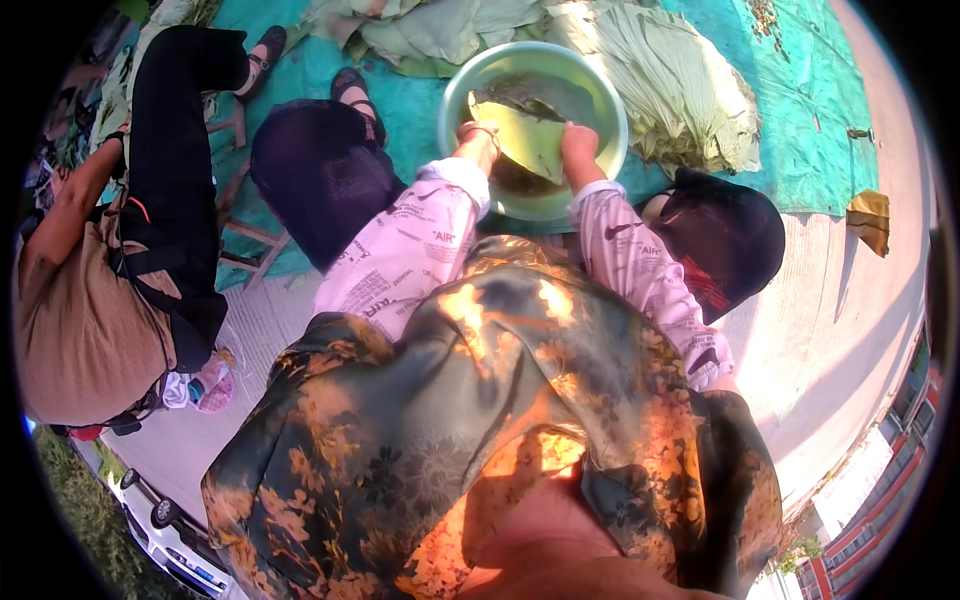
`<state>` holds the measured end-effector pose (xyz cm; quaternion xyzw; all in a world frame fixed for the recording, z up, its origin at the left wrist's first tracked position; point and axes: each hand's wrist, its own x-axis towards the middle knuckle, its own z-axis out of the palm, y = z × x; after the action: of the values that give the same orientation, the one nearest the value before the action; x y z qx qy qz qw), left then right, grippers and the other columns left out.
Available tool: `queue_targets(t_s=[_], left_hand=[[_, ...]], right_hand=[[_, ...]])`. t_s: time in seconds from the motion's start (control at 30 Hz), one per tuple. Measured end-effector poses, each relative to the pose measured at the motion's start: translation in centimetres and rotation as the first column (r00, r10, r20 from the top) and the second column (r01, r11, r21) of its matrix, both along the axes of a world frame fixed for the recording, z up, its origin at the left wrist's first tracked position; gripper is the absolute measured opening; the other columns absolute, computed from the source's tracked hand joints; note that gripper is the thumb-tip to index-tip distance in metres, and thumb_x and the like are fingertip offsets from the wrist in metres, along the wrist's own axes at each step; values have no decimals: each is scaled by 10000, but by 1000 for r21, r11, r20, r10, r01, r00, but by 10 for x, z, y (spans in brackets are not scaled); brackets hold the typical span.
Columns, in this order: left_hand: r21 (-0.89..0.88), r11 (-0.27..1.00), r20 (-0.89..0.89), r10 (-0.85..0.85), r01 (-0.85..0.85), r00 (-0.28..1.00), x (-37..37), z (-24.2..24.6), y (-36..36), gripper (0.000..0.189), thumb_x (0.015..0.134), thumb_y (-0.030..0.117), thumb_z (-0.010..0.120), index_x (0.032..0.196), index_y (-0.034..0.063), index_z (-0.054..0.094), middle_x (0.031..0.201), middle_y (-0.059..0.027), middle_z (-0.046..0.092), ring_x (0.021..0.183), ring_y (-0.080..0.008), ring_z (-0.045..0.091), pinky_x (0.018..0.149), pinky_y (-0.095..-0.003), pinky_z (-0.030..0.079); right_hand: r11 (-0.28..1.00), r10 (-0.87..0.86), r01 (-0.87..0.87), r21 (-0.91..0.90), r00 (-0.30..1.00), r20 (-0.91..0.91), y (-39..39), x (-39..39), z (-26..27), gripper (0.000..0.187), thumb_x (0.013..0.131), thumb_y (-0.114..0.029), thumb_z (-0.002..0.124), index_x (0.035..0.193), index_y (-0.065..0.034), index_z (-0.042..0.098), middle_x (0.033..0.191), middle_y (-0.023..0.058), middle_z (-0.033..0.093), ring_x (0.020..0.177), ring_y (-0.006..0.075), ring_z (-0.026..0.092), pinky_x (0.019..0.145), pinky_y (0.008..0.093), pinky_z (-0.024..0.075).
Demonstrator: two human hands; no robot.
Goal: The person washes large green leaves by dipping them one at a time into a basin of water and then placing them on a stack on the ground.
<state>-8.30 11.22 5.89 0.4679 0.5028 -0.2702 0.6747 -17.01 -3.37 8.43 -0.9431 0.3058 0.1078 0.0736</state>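
A light green plastic basin (453,94) stands in front of me between my knees, with murky water (574,94) in it. Over the basin, a folded yellow-green leaf (525,139), apparently a lotus leaf, is stretched between my hands. My left hand (478,142), with a band at the wrist, grips its left edge. The right edge is pinched in my right hand (580,146), close to the basin's rim. Behind the held leaf, a darker wet leaf (517,101) lies in the water. My fingertips are partly hidden by the hands themselves.
Piled pale green leaves (675,97) lie beyond and right of the basin on a green tarpaulin (817,135). A seated person (97,322) is at my left, near a wooden stool (255,240). A brown scrap (868,221) lies on the pavement at right; a white car (169,525) stands behind.
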Motion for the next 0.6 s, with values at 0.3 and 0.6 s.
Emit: queue_targets(t_s=[0.3,0.6], left_hand=[[-359,931,252,161,-62,954,17,-59,34,306,787,129,536,1018,-42,432,941,-171,543,763,-293,554,652,-403,475],[-122,979,314,-119,164,942,25,29,47,350,716,0,581,1041,-19,455,970,-145,541,827,-264,521,726,-378,418]], right_hand=[[695,-467,198,692,855,225,20,6,34,218,763,-175,553,806,38,559,658,103,565,634,190,561,561,306,431],[80,-826,124,989,564,-4,17,-2,39,234,735,-194,565,783,35,569,747,130,575,677,252,543,645,348,415]])
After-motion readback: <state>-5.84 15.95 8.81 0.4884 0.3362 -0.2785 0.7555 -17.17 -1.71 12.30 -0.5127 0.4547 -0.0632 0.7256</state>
